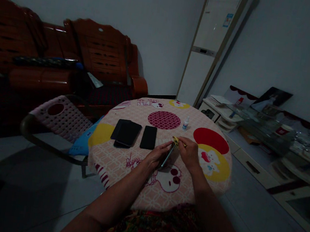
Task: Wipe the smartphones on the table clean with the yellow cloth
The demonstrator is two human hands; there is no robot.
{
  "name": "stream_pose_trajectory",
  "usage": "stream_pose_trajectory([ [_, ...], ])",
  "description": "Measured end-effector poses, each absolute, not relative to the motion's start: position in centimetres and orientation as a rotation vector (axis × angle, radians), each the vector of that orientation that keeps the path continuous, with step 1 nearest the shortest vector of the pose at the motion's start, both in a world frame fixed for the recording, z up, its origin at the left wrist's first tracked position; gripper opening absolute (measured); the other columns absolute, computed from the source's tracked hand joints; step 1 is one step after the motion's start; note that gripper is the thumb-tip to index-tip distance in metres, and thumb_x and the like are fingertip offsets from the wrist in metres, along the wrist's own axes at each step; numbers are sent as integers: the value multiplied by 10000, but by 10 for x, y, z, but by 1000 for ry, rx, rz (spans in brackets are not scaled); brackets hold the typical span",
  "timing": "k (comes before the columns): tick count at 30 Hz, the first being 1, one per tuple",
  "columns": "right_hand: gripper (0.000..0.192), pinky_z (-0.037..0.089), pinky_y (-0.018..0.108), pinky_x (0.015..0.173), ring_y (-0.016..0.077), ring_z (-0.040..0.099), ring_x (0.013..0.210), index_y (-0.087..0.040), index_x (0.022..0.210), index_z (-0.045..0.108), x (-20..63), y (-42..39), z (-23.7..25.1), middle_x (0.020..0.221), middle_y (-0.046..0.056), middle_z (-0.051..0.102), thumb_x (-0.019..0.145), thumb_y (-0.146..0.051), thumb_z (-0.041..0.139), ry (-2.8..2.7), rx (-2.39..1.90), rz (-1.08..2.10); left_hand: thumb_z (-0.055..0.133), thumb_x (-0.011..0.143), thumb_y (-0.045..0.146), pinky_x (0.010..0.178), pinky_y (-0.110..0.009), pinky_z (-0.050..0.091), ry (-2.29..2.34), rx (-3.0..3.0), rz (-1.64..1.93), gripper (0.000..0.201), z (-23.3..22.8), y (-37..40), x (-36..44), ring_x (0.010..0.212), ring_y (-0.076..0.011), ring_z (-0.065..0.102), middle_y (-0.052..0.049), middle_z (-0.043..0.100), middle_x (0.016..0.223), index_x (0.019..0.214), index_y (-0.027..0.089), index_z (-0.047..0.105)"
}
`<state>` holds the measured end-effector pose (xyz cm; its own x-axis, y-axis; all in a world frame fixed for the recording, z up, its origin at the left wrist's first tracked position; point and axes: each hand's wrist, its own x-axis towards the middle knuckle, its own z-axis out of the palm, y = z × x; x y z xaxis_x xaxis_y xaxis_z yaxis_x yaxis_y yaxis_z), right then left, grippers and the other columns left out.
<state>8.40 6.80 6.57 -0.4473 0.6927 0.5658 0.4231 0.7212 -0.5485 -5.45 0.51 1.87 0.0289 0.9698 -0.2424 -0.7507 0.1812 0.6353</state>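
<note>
Your left hand (157, 155) grips a dark phone (168, 155) on edge, tilted up off the round bench (125, 165), fingers closed around its lower side. Your right hand (188, 152) pinches a small yellow cloth (175, 140) against the phone's top edge, fingers closed on it. My read: you're wiping it, so keep the left grip firm on the edges, off the glass, and run the cloth flat in one direction. Two more dark phones lie stacked (126, 133) and a single phone (148, 137) just beside them, well left of your hands. A small dropper bottle (185, 123) stands upright beyond. Its label is too small and dim to read; same for the blue sticker on the tall white unit (210, 43)
</note>
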Motion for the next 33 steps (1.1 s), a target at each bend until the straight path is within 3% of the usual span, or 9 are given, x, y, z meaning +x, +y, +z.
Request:
stream_pose_trajectory([
  [6,292,499,299,837,208,674,911,-162,976,722,82,88,64,991,92,734,850,-215,464,-1986,-953,404,653,793,77,490,-191,476,715,375,1365,578,18,4,-56,562,-115,628,-71,697,854,1350,148,516],
  [9,290,495,299,855,204,669,939,-177,983,717,81,83,63,1007,81,732,851,-215,462,-1984,-924,449,674,773,75,563,-222,514,698,371,1396,552,14,7,-57,612,-135,651,-67,704,854,1306,148,551],
  [15,274,487,272,817,189,668,884,-177,954,717,79,57,60,949,64,732,846,-206,467,-2060,-801,624,640,763,31,713,-245,530,617,326,1456,306,6,12,-59,693,-148,670,-64,712,841,1059,106,658],
  [20,254,487,259,770,184,667,847,-185,909,725,84,42,63,904,43,734,838,-221,483,-2051,-760,797,592,814,61,674,-245,522,659,231,1443,90,-3,19,-63,634,-151,651,-60,693,741,874,95,649],
  [23,238,491,254,734,177,666,798,-184,876,732,89,36,65,849,28,731,826,-226,502,-2043,-737,890,574,848,110,650,-260,524,691,180,1392,63,-1,21,-66,591,-159,643,-64,678,684,816,93,626],
  [29,228,522,250,672,172,668,753,-188,911,728,96,20,63,850,23,724,836,-257,523,-1967,-776,1015,480,932,247,678,-311,539,729,-6,1235,249,15,21,-68,593,-201,658,-113,676,672,962,39,614],
  [33,256,543,297,775,191,678,861,-205,997,707,93,8,50,928,51,724,874,-229,483,-1865,-781,706,442,940,241,727,-329,544,669,-34,1312,353,18,18,-68,649,-214,676,-107,690,710,1195,19,544],
])
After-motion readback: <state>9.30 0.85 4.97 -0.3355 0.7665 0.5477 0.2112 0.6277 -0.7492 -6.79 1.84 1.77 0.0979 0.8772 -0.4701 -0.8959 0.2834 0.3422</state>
